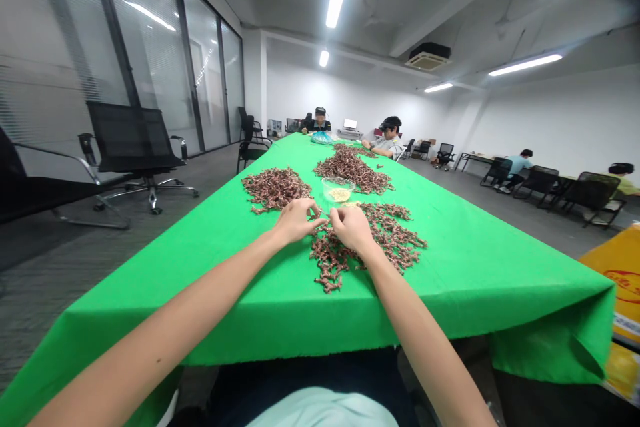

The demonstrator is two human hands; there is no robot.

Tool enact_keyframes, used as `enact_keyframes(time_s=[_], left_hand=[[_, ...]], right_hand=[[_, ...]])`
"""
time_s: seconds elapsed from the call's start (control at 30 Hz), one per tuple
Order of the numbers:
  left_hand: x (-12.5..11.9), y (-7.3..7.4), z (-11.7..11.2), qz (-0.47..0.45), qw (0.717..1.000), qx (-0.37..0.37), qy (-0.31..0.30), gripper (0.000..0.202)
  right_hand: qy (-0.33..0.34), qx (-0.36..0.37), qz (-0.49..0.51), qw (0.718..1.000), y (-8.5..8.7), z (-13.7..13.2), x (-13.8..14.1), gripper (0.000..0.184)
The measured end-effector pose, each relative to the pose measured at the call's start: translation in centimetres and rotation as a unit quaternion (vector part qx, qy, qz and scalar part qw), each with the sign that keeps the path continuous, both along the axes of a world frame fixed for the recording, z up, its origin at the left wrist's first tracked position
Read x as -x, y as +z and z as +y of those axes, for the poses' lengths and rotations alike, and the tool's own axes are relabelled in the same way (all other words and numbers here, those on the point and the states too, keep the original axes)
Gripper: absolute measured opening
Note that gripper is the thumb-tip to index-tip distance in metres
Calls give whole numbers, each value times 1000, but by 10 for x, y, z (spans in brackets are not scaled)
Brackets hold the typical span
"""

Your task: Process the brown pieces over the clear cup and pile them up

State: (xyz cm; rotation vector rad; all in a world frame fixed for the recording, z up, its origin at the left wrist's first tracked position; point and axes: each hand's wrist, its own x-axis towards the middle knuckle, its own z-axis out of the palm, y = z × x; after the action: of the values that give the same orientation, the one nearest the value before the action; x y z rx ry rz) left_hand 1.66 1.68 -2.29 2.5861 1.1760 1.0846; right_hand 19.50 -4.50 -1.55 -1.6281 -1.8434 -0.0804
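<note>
We are pinching a small piece (325, 213) between the fingers of our left hand (301, 219) and right hand (351, 225). Just beyond, a clear tub (327, 189) is holding some pale bits (340, 195); much is remaining, with brown pieces (396, 235) lying around the fingers and heaping farther off.
</note>
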Motion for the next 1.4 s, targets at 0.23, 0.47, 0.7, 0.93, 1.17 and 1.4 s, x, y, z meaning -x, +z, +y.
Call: enact_keyframes(time_s=[0.23, 0.47, 0.7, 0.93, 1.17, 1.4], left_hand=[[1, -4, 6, 11, 1000, -5, -9, 30], [1, -4, 5, 20, 1000, -8, -12, 30], [0, -3, 4, 28, 999, -10, -13, 28], [-1, -2, 4, 29, 1000, -3, -8, 32], [0, -5, 7, 33, 999, -6, -9, 34], [1, -2, 4, 44, 999, -5, -7, 32]], right_hand=[[-4, -4, -8, 1000, 0, 0, 0, 47], [-7, -3, -3, 1000, 1, -1, 1, 47], [-11, -3, -11, 1000, 0, 0, 0, 48], [-9, -3, -11, 1000, 1, -3, 0, 48], [-8, -6, -21, 1000, 2, -2, 0, 46], [-10, -7, -19, 1000, 2, -3, 1, 44]])
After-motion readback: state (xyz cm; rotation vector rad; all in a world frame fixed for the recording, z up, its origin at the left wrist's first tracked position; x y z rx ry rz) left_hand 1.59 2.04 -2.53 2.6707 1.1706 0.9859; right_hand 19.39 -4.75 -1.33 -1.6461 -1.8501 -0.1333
